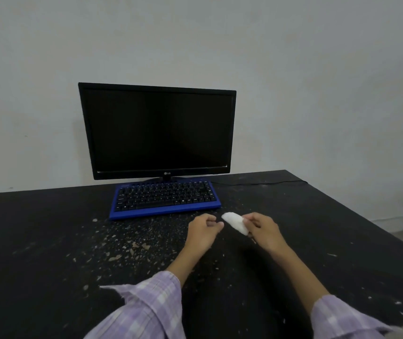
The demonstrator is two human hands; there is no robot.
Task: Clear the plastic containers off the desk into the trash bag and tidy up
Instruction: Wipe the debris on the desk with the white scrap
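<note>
step in hand: judged as wiping, since no plastic containers or trash bag show in view and only the tidy-up part seems left.
right hand: its fingers are curled round a small white wad, likely tissue or cloth, held just above the table.
left hand: fingers loosely curled, holding nothing, just beside the wad's free end.
mess: pale crumbs and flakes lie scattered in front of the blue keyboard, thickest left of the hands; sparser specks lie at the right edge.
keyboard and monitor: standing at the back, keyboard just before the monitor's foot.
how to do it well: press the wad flat, sweep from the keyboard's front edge towards the body in overlapping strokes, gather the crumbs into one pile and catch them in the cupped left hand at the table edge.
risk: flicking strokes could push grit under the keys; a dry wad may smear fine dust.
</note>
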